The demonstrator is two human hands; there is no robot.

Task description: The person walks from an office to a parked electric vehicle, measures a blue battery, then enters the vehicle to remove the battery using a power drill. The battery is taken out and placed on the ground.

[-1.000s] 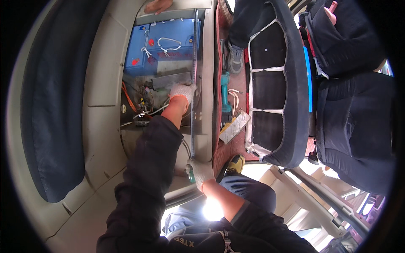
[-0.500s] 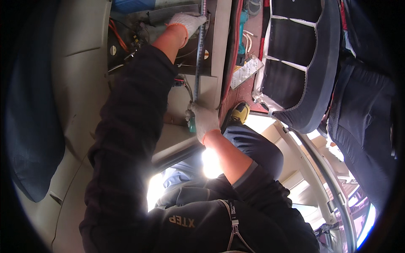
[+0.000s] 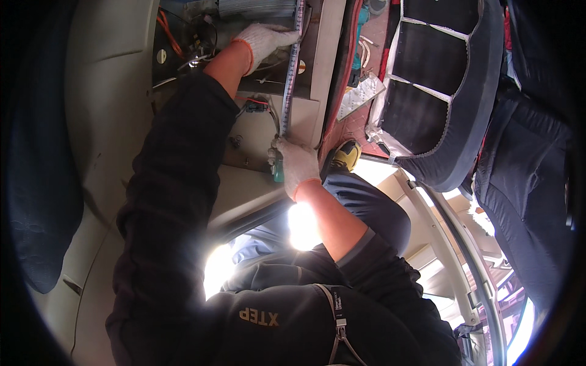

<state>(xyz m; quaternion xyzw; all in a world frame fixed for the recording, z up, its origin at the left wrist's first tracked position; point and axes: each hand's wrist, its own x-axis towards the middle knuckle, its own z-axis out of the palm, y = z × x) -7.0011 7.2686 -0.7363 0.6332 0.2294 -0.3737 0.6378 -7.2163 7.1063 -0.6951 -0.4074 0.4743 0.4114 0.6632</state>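
Observation:
A tape measure's long pale blade [image 3: 290,79] is drawn out, running from near my body to the top edge of the view. My right hand [image 3: 299,163], in a white knit glove, is closed around its teal case [image 3: 278,171] at the near end. Farther up, my left hand [image 3: 268,44], gloved in white with an orange cuff, reaches across from the left. Its fingers are pressed together at the blade's left edge, seemingly pinching it; the fingertips are partly hidden. A black connector with wires [image 3: 256,106] hangs beside the blade.
An opened beige vehicle panel [image 3: 299,116] surrounds a recess with orange cables [image 3: 169,33] and a finned metal part [image 3: 256,7]. To the right are a teal power tool [image 3: 360,30], a white perforated strip [image 3: 361,96] and a black seat back [image 3: 427,61]. My yellow-black shoe [image 3: 347,155] rests nearby.
My left hand has shifted slightly left and down in the view, staying at the blade. My right hand keeps its hold on the case. The view itself has moved a little.

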